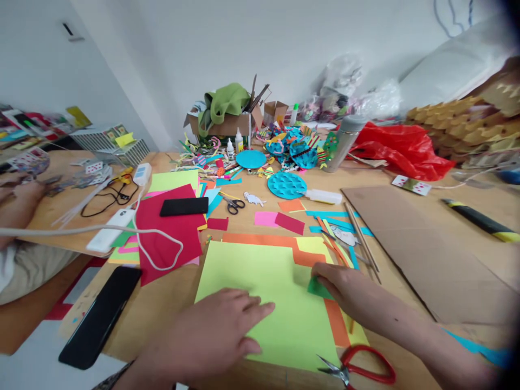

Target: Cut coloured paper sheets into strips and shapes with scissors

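A yellow-green sheet of paper [260, 271] lies in front of me on top of orange paper [338, 325]. My left hand [227, 325] is over its lower left part, fingers spread, with nothing in them; I cannot tell whether it touches the sheet. At the sheet's right side, my right hand [333, 279] pinches a small piece of green paper [319, 288] between thumb and fingers. Red-handled scissors [345, 368] lie with blades apart at the sheet's lower right corner.
Left are red paper [170, 238], two black phones [101, 317] and a white cable [93, 232]. Cardboard [414, 249], sticks [361, 238] and a cutter knife [479, 219] lie right. Behind are black scissors [234, 205], a blue scalloped disc [286, 186] and a bottle [345, 143]. A co-worker's hands [24, 189] are far left.
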`<state>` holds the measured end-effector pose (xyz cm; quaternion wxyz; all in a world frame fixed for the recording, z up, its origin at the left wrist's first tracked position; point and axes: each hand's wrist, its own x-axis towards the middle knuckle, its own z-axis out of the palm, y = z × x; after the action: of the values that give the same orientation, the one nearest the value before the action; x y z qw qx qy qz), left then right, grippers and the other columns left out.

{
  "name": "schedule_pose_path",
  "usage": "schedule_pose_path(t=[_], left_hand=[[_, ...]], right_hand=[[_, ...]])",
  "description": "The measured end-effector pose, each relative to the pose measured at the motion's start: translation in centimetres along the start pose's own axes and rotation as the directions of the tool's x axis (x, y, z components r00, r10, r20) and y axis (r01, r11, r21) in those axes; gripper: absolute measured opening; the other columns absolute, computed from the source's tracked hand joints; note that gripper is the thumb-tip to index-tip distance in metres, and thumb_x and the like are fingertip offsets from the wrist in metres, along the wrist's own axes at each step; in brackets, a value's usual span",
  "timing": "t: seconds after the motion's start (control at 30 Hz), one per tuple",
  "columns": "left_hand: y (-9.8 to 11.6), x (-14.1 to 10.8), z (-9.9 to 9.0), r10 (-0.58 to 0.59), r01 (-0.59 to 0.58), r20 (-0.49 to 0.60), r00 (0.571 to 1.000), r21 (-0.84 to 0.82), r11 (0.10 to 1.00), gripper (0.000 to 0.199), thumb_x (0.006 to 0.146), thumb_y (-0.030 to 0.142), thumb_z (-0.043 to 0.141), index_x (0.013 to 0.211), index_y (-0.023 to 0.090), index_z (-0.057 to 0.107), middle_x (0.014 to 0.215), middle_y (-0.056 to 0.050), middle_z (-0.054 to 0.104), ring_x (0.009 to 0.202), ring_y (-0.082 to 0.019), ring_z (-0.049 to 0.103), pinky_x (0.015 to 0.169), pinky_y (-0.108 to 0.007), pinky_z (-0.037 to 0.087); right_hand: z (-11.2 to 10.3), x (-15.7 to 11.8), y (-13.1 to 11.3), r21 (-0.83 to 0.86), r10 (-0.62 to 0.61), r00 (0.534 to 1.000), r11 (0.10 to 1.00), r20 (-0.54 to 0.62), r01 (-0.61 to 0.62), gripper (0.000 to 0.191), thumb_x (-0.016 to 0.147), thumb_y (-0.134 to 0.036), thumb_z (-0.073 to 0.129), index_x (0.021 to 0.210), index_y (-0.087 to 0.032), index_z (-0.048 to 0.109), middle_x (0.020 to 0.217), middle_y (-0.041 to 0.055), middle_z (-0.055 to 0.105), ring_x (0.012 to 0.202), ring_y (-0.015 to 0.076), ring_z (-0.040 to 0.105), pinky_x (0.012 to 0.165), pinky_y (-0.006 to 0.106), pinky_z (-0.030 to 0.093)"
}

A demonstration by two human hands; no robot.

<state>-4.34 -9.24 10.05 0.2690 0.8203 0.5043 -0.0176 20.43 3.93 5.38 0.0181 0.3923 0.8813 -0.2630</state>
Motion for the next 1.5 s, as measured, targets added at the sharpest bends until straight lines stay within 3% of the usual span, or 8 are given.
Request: schedule_pose_path(t=[0.13,0.27,0.43,0.63,0.73,0.87,1.23,1.5], left_hand=[[-1.3,3.5,0.6,-0.071,0.081,-0.209,0.975,0.041,0.996,0.041,0.090,0.036,0.043,0.127,0.020,0.047,0.117,-0.007,0.061,0.107,-0.022,0.055,0.091,-0.036,0.042],[-2.0,6.9,2.6,-0.048,0.083,-0.256,0.966,0.131,0.988,0.023,0.088,0.029,0.048,0.103,0.016,0.060,0.095,-0.007,0.066,0.092,-0.022,0.058,0.082,-0.035,0.044],[-2.6,8.0,4.4,-0.042,0.110,-0.320,0.946,0.198,0.974,0.017,0.087,0.028,0.049,0.085,0.015,0.061,0.089,-0.006,0.061,0.090,-0.022,0.053,0.079,-0.036,0.043],[-2.5,7.8,4.7,-0.052,0.123,-0.301,0.952,0.224,0.967,0.024,0.083,0.033,0.055,0.097,0.014,0.058,0.102,-0.008,0.059,0.097,-0.025,0.050,0.079,-0.040,0.042],[-2.3,7.6,4.7,-0.045,0.111,-0.294,0.955,0.211,0.971,0.034,0.083,0.033,0.056,0.111,0.014,0.054,0.110,-0.010,0.058,0.104,-0.026,0.048,0.081,-0.040,0.041],[-2.1,7.5,4.5,-0.045,0.105,-0.283,0.958,0.198,0.975,0.037,0.084,0.032,0.053,0.116,0.013,0.051,0.113,-0.011,0.057,0.105,-0.026,0.048,0.082,-0.040,0.040],[-2.1,7.8,4.7,-0.060,0.116,-0.268,0.962,0.198,0.973,0.036,0.083,0.031,0.055,0.114,0.014,0.053,0.114,-0.011,0.057,0.107,-0.028,0.046,0.086,-0.042,0.039],[-2.1,7.8,4.8,-0.052,0.134,-0.314,0.948,0.247,0.960,0.021,0.081,0.033,0.058,0.091,0.015,0.055,0.094,-0.006,0.055,0.090,-0.024,0.048,0.075,-0.038,0.041]], right_hand=[[-1.7,3.9,-0.9,-0.013,-0.136,0.987,0.991,-0.088,0.135,0.023,0.087,-0.015,0.039,0.084,-0.020,0.061,0.076,0.0045,0.066,0.066,0.0162,0.060,0.057,0.024,0.039],[-2.1,9.5,-3.4,-0.033,-0.207,0.969,0.978,-0.137,0.204,0.026,0.086,-0.013,0.040,0.090,-0.017,0.065,0.082,0.0058,0.068,0.072,0.0166,0.062,0.060,0.023,0.041],[0.1,16.8,-8.1,-0.060,-0.280,0.951,0.960,-0.128,0.275,0.031,0.088,-0.015,0.038,0.105,-0.019,0.063,0.097,0.0054,0.069,0.087,0.0175,0.063,0.070,0.023,0.043],[3.8,22.1,-12.7,-0.137,-0.277,0.956,0.955,-0.101,0.262,0.028,0.086,-0.019,0.050,0.112,-0.018,0.061,0.112,0.0112,0.063,0.106,0.0223,0.055,0.087,0.028,0.041],[4.5,22.6,-13.7,-0.182,-0.236,0.967,0.959,-0.097,0.216,0.033,0.083,-0.023,0.059,0.114,-0.012,0.059,0.117,0.0178,0.057,0.114,0.0273,0.049,0.094,0.034,0.038],[4.1,22.5,-14.1,-0.226,-0.176,0.983,0.961,-0.045,0.162,0.033,0.087,-0.029,0.056,0.116,-0.013,0.055,0.117,0.0118,0.056,0.105,0.0231,0.055,0.089,0.042,0.045],[3.1,21.8,-14.0,-0.164,-0.114,0.993,0.979,0.041,0.119,0.031,0.089,-0.031,0.053,0.116,-0.016,0.054,0.117,0.0086,0.056,0.098,0.0202,0.058,0.082,0.041,0.050],[-1.6,20.4,-8.3,-0.052,-0.021,0.998,0.998,-0.054,0.018,0.019,0.085,-0.026,0.055,0.099,-0.015,0.061,0.095,0.0068,0.067,0.083,0.0182,0.063,0.065,0.025,0.046]])
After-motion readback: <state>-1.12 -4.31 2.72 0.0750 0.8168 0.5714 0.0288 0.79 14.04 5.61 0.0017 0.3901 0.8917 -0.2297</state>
